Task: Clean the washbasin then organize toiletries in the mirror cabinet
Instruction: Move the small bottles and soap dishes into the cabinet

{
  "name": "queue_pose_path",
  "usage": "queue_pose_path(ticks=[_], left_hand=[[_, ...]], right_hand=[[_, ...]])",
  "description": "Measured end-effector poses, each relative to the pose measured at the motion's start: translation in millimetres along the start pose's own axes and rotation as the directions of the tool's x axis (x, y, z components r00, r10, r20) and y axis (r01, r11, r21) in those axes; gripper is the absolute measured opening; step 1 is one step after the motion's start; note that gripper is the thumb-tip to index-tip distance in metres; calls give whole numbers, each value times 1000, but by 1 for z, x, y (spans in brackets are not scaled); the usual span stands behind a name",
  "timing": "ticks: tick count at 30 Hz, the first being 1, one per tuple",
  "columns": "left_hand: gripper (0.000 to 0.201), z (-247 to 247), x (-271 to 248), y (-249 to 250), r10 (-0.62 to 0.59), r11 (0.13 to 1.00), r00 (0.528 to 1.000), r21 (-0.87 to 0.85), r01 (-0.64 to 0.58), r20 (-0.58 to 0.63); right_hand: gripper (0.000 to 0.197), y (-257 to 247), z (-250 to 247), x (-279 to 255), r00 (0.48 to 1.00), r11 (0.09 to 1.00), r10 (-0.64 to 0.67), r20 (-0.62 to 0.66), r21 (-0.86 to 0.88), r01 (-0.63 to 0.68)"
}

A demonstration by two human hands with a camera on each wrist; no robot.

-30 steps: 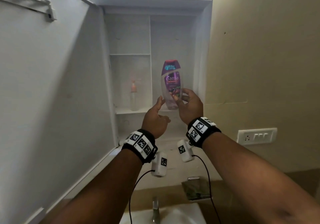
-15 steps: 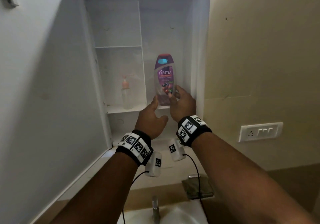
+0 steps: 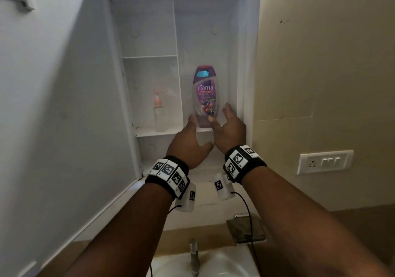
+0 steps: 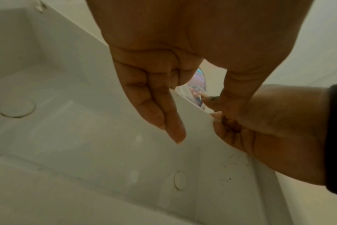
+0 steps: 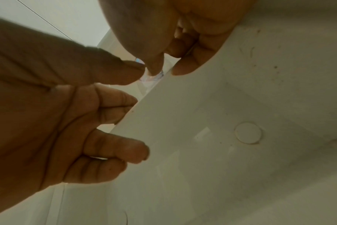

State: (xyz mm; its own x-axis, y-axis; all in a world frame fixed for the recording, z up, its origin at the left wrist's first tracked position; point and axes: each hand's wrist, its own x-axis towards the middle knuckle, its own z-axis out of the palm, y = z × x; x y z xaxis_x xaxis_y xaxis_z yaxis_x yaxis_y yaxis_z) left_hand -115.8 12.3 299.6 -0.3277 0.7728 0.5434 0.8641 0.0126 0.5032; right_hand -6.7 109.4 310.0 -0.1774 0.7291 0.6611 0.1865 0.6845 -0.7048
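A purple shower gel bottle (image 3: 205, 97) stands upright on the lower shelf (image 3: 154, 131) of the open mirror cabinet, in its right compartment. My left hand (image 3: 195, 133) is just left of the bottle's base, one straight fingertip against it. My right hand (image 3: 222, 118) is at the bottle's right side. Its thumb touches the base and its other fingers spread away toward the cabinet wall. In the left wrist view the left fingers (image 4: 164, 115) hang straight below the shelf edge, with the bottle (image 4: 199, 82) showing beyond them. Neither hand grips the bottle.
A clear pump bottle with a pink top (image 3: 159, 114) stands in the left compartment. The cabinet door (image 3: 64, 127) is swung open at left. Below are the tap (image 3: 193, 255), the washbasin (image 3: 224, 264) and a folded dark cloth (image 3: 245, 229). A switch plate (image 3: 324, 162) is on the right wall.
My right hand pinched the bottle's lower part before; its fingers have now come off and spread. The bottle stays on the shelf. The left hand has barely moved.
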Motion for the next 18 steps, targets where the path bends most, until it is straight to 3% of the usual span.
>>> queue_pose_path(ticks=[3,7,9,11,14,18], left_hand=[[107,3,-13,-1,19,1000,1000,12,-19,-17],[104,17,-47,-5,31,993,999,-110,-35,-32],[100,25,-68,-12,26,988,999,-154,-31,-36],[96,29,-88,-22,15,986,1000,-166,-19,-21],[92,27,-129,-50,-69,995,997,-71,72,43],[88,15,-189,-96,-279,948,954,189,255,111]], right_hand=[[85,2,-9,-11,998,998,-49,38,47,48],[71,18,-9,-42,992,982,-117,40,156,110],[63,40,0,-70,975,968,-222,-1,122,221],[57,60,11,-100,952,952,-304,44,57,301],[52,73,32,-141,920,941,-334,207,20,337],[51,66,65,-185,865,912,-404,298,53,407]])
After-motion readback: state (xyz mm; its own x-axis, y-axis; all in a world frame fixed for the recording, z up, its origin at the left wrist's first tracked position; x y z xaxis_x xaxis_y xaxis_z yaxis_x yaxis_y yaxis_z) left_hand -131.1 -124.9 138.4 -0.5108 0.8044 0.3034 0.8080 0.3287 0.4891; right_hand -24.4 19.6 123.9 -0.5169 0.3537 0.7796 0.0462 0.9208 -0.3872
